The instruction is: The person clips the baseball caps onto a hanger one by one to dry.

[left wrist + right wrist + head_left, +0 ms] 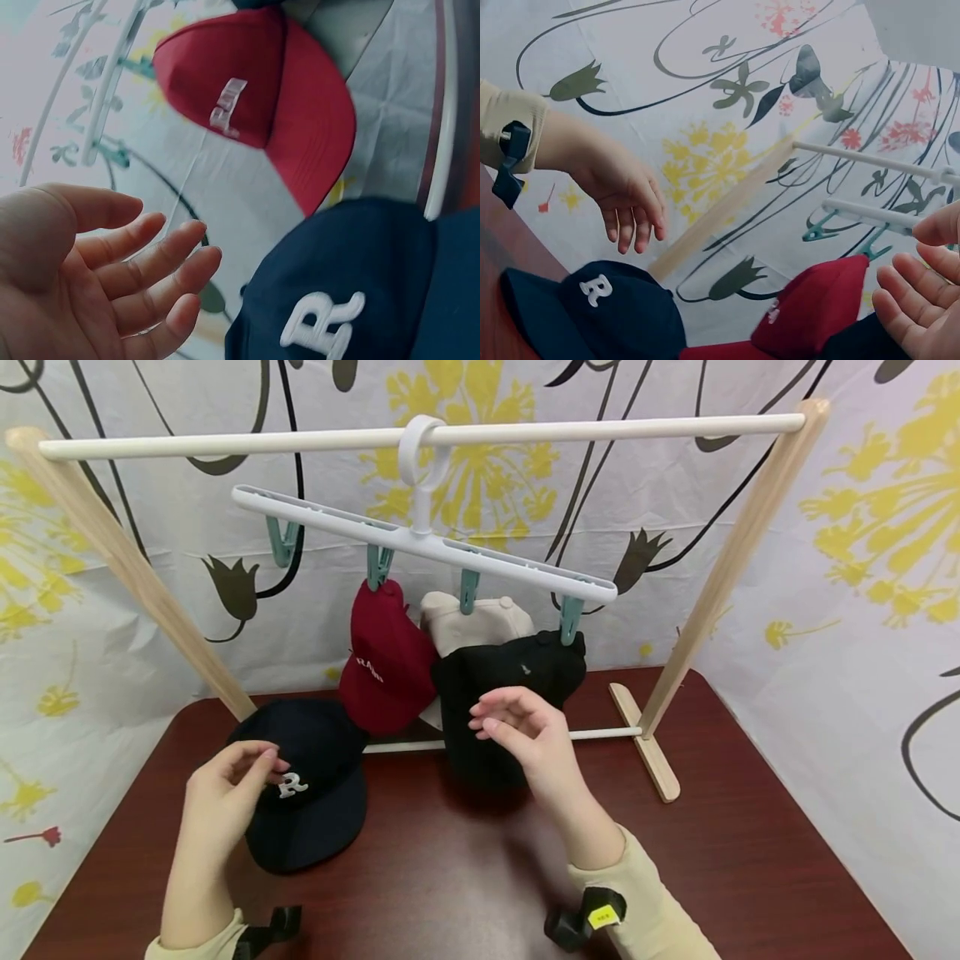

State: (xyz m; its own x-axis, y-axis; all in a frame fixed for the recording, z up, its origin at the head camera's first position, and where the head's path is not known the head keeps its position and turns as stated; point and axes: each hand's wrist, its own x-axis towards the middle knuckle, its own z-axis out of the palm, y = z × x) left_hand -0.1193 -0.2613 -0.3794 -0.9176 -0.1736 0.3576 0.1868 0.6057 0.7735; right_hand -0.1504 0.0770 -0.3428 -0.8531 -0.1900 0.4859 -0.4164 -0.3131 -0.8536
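Note:
My left hand (225, 797) hovers by a navy cap (315, 822) with a white R, which sits on the table. Its fingers are loosely bent and hold nothing. Palm and spread fingers of that hand (112, 277) show in the left wrist view, apart from the cap. In front of a black cap (480, 693) is my right hand (528, 731), relaxed and holding nothing. Teal clips on a white hanger (330, 522) carry the black cap, a red cap (386, 668) and a cream cap (480, 622). The leftmost clip (282, 542) has no cap in it.
The hanger tilts down to the right from a white rod (600, 431) between two wooden posts. A lower rod (405, 747) and a wooden foot (647, 743) rest near the dark red table's (442, 877) back. Patterned cloth (862, 610) stands behind.

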